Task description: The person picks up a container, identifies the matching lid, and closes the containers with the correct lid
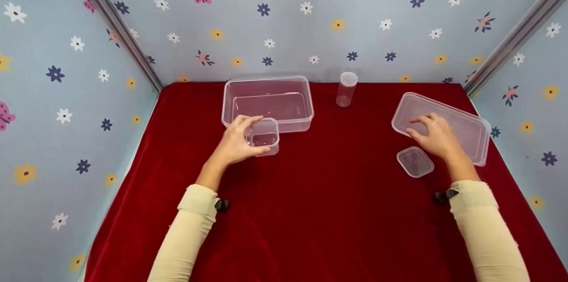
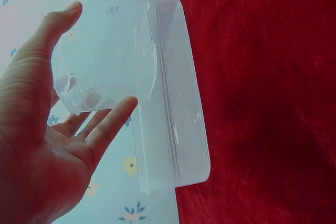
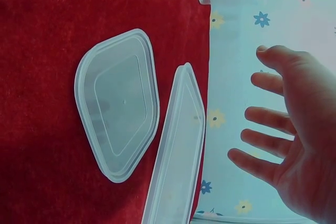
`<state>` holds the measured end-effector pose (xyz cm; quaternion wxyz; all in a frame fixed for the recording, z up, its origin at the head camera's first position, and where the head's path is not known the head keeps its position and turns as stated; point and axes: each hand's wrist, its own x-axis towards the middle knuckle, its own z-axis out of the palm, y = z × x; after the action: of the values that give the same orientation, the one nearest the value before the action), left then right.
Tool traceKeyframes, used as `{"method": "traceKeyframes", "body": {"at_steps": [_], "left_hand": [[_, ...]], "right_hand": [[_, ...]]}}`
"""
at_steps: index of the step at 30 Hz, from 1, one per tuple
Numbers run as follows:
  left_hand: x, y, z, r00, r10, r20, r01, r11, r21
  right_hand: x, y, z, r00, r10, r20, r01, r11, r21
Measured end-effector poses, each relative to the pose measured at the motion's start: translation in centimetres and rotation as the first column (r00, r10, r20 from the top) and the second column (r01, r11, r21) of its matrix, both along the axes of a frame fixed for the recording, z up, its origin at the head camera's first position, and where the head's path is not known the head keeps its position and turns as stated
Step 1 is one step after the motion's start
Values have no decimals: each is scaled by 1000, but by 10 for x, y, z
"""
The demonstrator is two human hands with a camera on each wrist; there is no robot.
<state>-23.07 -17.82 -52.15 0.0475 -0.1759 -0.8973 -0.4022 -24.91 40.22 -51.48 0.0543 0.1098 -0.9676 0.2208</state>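
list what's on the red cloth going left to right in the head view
left hand gripping the small clear plastic tub → tall clear plastic vial → small clear plastic lid → right hand resting on the large clear rectangular lid

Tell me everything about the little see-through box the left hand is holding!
The small box is clear plastic, squarish with rounded corners, with no lid on and looks empty. It sits upright on the red cloth, just in front of the big clear box. The left hand grips it, thumb on one side, fingers curled round the other.
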Motion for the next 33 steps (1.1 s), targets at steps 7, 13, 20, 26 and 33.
{"method": "traceKeyframes", "body": {"at_steps": [7, 13, 20, 26, 33], "left_hand": [[-2, 10, 1, 999, -38, -3, 38, 999, 13], [-1, 20, 1, 999, -50, 3, 50, 998, 25], [2, 31, -4, 999, -45, 17, 44, 998, 33], [2, 39, -9, 999, -31, 19, 30, 999, 24], [5, 48, -14, 999, -47, 22, 46, 998, 44]], "right_hand": [[0, 4, 1, 1000, -10, 17, 10, 1000, 0], [-2, 6, 5, 996, -2, 88, 1, 1000, 21], [-5, 9, 7, 982, 43, 183, -53, 997, 51], [-5, 11, 7, 969, 55, 240, -68, 996, 48], [-4, 11, 9, 959, 55, 277, -70, 996, 46]]}}
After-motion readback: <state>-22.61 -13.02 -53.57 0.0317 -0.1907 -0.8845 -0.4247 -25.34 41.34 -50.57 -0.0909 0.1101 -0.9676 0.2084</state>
